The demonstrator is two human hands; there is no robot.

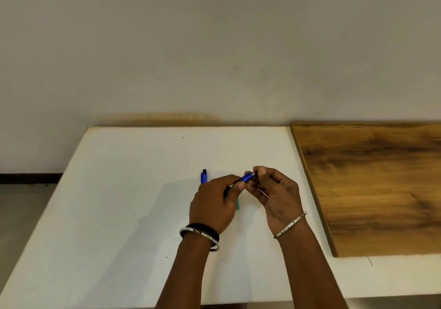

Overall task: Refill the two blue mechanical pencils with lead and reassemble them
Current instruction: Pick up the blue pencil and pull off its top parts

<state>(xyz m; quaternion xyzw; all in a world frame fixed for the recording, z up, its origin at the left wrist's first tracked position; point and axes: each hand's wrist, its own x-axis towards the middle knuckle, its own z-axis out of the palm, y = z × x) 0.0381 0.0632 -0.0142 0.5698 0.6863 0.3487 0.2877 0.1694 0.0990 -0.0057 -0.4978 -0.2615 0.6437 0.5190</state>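
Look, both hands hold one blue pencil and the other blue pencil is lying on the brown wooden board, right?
Not quite. In the head view the other blue pencil lies on the white table, not on the brown wooden board. Both hands, left hand and right hand, do hold one blue pencil.

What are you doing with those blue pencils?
A person is working on one blue mechanical pencil, holding it above the white table with both hands: the left hand grips its lower part and the right hand pinches its top end. The second blue pencil lies on the table behind the left hand, untouched. A small green thing peeks out between the hands.
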